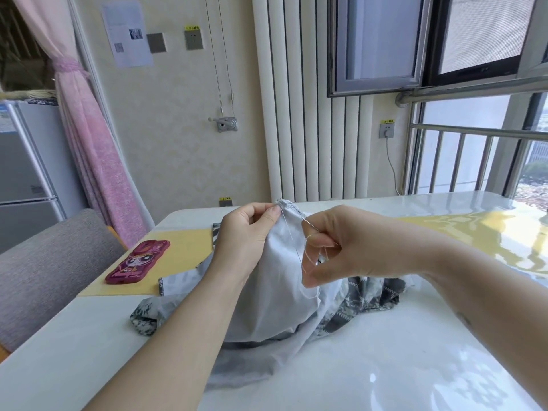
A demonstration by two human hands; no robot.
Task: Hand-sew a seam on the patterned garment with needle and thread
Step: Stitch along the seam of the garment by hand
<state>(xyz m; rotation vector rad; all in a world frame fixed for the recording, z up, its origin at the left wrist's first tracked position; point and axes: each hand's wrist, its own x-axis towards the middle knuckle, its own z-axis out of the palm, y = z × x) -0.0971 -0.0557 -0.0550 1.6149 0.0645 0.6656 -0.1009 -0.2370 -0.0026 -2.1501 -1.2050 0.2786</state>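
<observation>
Seam mid-stitch; sewn length unreadable. Left hand [246,235] fingers [271,213] pinch raised edge of grey patterned garment [281,292], rest heaped on white table [385,351]. Right hand [344,247] fingers pinch thin metal needle [310,224], pale thread [292,241] trailing.

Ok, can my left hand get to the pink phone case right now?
Probably yes: the pink phone case lies on the yellow mat left of the left hand, nothing between, but that hand pinches the garment and must let go first.
</observation>
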